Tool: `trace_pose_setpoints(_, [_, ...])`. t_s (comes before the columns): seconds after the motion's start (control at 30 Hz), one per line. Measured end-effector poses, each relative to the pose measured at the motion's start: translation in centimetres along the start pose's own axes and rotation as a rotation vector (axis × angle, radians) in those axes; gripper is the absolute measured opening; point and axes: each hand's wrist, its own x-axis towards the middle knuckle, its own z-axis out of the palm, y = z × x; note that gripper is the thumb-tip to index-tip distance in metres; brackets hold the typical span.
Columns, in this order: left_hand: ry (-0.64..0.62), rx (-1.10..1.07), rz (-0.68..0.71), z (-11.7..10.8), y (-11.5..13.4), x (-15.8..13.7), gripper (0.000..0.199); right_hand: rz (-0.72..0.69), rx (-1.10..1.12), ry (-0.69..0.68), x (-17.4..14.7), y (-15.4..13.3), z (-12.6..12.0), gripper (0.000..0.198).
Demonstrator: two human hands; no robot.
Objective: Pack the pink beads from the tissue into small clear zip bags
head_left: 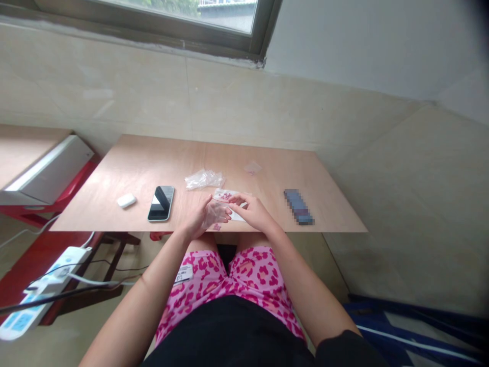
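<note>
My left hand (199, 220) is closed around the edge of a clear plastic bag (214, 214) above the table's front edge. Beside it, my right hand (255, 210) has bent fingers with the tips drawn together close to the bag's right side. Whatever those fingertips pinch is too small to make out. Under and behind the hands lies a white sheet (239, 216), partly covered, with several small pink-red pieces (226, 196) on it. More pink pieces (217, 227) show below the bag, near the table edge.
A pile of clear plastic bags (204, 179) lies behind my hands, with a small clear bag (252, 167) farther right. To the left are a phone (161, 204) and a white rounded case (126, 200). A blurred dark object (299, 207) rests right. A power strip (46, 290) sits lower left.
</note>
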Motion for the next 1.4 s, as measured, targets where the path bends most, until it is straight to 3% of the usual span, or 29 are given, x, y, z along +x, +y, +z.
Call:
trace_pose_setpoints(0.2, [0.092,0.045,-0.096,1.0,-1.1,0.1,0.058,0.081,0.138,0.011,-1.8,1.3,0.4,0.026])
trace_pose_setpoints(0.47, [0.142,0.144,-0.016,1.7,-3.6,0.5,0.064,0.126,0.203,0.019,-3.0,3.3,0.1,0.028])
trace_pose_setpoints(0.73, [0.163,0.312,-0.030,4.1,-3.4,-0.7,0.069,0.218,0.434,-0.048,-4.3,5.8,-0.1,0.039])
trace_pose_setpoints(1.07, [0.202,0.502,-0.036,2.1,-5.1,0.8,0.051,0.116,0.216,-0.058,-4.3,5.1,-0.9,0.018])
trace_pose_setpoints(1.27, [0.219,0.806,0.140,1.3,-4.9,1.2,0.037,0.072,0.124,-0.063,-4.5,4.7,-1.3,0.011])
trace_pose_setpoints(1.4, [0.166,0.741,0.096,1.1,-5.2,1.2,0.036,0.055,0.084,-0.071,-4.6,4.8,-1.2,0.010])
